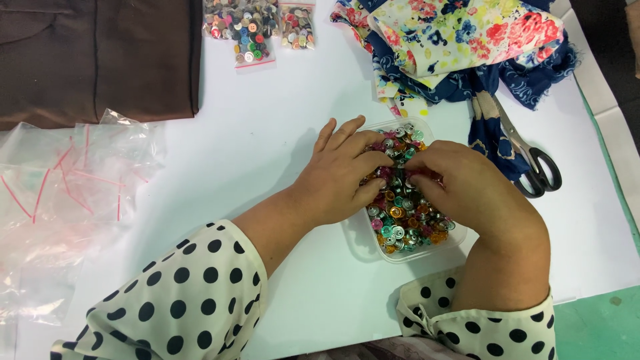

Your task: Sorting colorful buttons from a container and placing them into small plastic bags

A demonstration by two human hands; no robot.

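Note:
A clear plastic tub (361, 241) sits on the white table, filled with several small coloured metal snap buttons (403, 223). My left hand (340, 175) rests over the tub's left side, fingers curled into the buttons. My right hand (467, 190) lies over the tub's right side, fingertips pinched together among the buttons near the left hand's fingertips. Which piece each hand pinches is hidden by the fingers. Both sleeves are cream with black dots.
Black-handled scissors (533, 163) lie right of the tub beside a heap of floral fabric (460, 40). Bags of mixed buttons (250, 30) lie at the top. Empty clear zip bags (60, 193) cover the left. Brown cloth (93, 57) lies top left.

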